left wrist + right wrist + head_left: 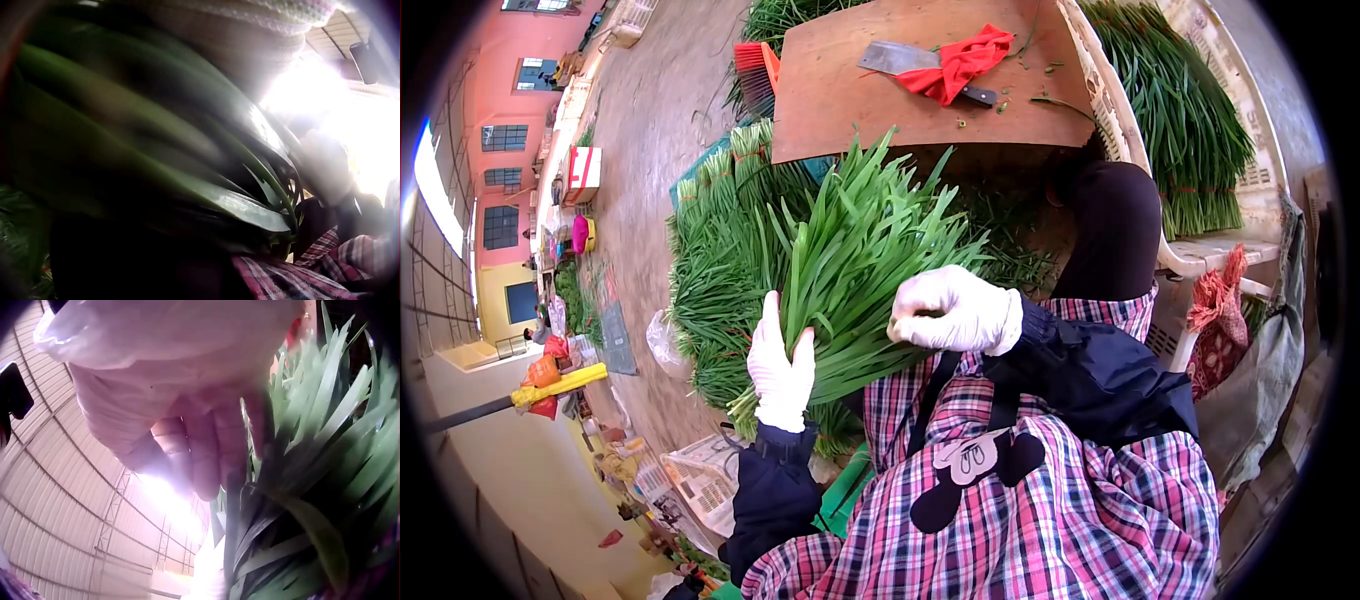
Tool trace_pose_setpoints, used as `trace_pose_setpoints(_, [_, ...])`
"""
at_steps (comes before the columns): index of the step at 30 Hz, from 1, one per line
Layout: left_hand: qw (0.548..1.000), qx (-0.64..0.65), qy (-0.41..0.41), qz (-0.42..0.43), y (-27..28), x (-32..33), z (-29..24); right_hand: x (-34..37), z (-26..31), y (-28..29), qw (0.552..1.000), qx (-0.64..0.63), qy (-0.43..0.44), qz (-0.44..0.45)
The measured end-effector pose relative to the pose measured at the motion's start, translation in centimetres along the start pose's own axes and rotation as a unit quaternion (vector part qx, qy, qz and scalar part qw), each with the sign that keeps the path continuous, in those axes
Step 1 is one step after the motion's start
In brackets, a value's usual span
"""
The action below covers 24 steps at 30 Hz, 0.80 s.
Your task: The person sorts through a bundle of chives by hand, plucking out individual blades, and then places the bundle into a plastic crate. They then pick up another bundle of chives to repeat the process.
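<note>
My left hand, in a white glove, holds a thick bunch of garlic chives between thumb and fingers near its cut ends. The leaves fan out up and to the right over my lap. Long blades of the chives fill the left wrist view, close to the lens. At the right side of the bunch is my gloved right hand, its fingers bent beside the leaves. In the right wrist view the fingers reach down along the leaf edge; I cannot tell whether they pinch a blade.
Tied bundles of chives lie stacked ahead on the left. A wooden board carries a cleaver and a red cloth. On the right, a cream plastic crate holds more bundled chives. A red-bristled brush stands by the board.
</note>
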<state>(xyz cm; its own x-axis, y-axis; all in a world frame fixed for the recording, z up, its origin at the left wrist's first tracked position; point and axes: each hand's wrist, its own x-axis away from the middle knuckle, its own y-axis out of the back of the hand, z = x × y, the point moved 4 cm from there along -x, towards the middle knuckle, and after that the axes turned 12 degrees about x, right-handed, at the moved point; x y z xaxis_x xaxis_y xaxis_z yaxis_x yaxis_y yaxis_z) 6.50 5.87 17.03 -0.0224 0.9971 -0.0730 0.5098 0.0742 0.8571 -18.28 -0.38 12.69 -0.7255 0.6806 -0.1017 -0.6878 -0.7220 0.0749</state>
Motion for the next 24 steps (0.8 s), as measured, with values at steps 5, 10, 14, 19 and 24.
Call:
trace_pose_setpoints(5, [1.000,-0.003,-0.017,-0.009,0.0,0.2,-0.1,-0.6,-2.0,2.6,0.958,-0.165,0.022,-0.233])
trace_pose_setpoints(10, [0.999,-0.017,-0.027,-0.007,-0.1,0.4,-0.7,-1.0,0.0,5.7,0.941,-0.009,0.043,-0.336])
trace_pose_setpoints(14, [0.999,-0.033,-0.036,0.000,-0.1,0.5,-1.0,-2.2,1.8,5.9,0.898,0.310,0.089,-0.299])
trace_pose_setpoints(19, [0.999,-0.041,-0.034,0.004,-0.2,0.5,-1.1,-2.9,0.4,5.0,0.886,0.376,0.087,-0.258])
trace_pose_setpoints(24, [0.998,-0.043,-0.038,0.003,-0.2,0.4,-1.3,-2.7,0.7,4.8,0.891,0.340,0.120,-0.276])
